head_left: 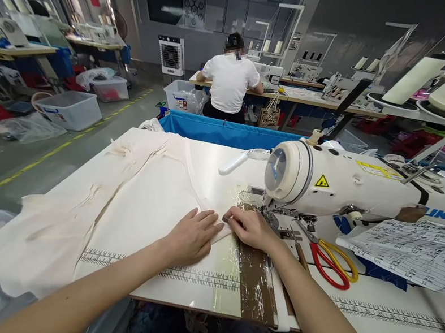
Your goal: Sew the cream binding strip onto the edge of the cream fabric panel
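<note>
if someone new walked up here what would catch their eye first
Probably the big white sewing machine on the right, with red and yellow handled scissors lying in front of it. Next, centrally, the left hand spread over pale fabric, and the right hand seemingly pinching a small dark piece. Further back, a person in white sits facing away.

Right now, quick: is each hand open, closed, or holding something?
Left hand: open, palm down on pale fabric.
Right hand: closed, thumb and fingers pinching a small dark item, too small to identify.
</note>
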### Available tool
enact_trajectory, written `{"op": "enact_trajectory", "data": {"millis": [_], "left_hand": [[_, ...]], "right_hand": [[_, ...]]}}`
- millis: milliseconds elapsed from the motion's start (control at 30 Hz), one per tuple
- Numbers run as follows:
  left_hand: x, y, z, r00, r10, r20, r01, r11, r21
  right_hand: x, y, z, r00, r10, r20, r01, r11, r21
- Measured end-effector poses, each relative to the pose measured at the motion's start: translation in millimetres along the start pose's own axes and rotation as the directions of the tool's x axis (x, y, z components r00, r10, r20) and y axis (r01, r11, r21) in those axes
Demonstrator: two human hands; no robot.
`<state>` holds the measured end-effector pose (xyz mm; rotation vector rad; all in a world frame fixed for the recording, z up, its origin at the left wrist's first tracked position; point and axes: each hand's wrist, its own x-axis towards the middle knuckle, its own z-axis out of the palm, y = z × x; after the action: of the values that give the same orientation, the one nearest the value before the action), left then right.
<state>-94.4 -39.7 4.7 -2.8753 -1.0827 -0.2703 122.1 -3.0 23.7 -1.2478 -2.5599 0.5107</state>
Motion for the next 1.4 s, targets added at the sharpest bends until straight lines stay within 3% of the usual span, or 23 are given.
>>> {"op": "enact_trajectory", "data": {"millis": [333, 533, 667, 767, 900, 1000, 1067, 1200, 1300, 1400], "left_hand": [[-1, 0, 2.3, 1.0, -0.017, 0.005, 0.017, 1.0, -0.006], [2, -5, -4.8, 0.999, -0.033, -0.002, 0.033, 0.995, -0.093], [14, -18, -14.1, 0.997, -0.065, 0.049, 0.073, 0.98, -0.187], [30, -34, -18.7, 0.988, -0.132, 0.075, 0.144, 0.972, -0.184], [52, -54, -20.7, 0.974, -0.181, 0.135, 0.202, 0.966, -0.161], [59, -62, -22.6, 0.958, -0.218, 0.188, 0.246, 0.959, -0.142], [59, -65, -25.0, 0.947, -0.246, 0.206, 0.274, 0.954, -0.124], [48, -68, -32.6, 0.93, -0.313, 0.191, 0.337, 0.936, -0.104], [35, -62, -38.3, 0.914, -0.395, 0.092, 0.404, 0.907, -0.123], [22, -41, -40.4, 0.88, -0.471, -0.063, 0.452, 0.869, -0.201]], "right_hand": [[-1, -4, -11, 0.999, 0.025, 0.041, -0.02, 0.993, -0.119], [-8, -1, -9, 0.999, 0.045, -0.028, -0.046, 0.999, -0.019], [-12, -8, -10, 0.993, 0.078, -0.089, -0.08, 0.997, -0.016], [-28, -19, -8, 0.991, 0.089, -0.103, -0.095, 0.994, -0.056], [-79, -18, -5, 0.982, 0.118, -0.147, -0.14, 0.979, -0.149], [-120, 8, -12, 0.944, 0.22, -0.244, -0.279, 0.929, -0.242], [-139, 32, -23, 0.888, 0.301, -0.349, -0.413, 0.855, -0.313], [-150, 68, -43, 0.773, 0.402, -0.49, -0.605, 0.698, -0.383], [-145, 69, -47, 0.705, 0.411, -0.578, -0.676, 0.634, -0.375], [-136, 47, -36, 0.72, 0.355, -0.596, -0.626, 0.703, -0.337]]}}
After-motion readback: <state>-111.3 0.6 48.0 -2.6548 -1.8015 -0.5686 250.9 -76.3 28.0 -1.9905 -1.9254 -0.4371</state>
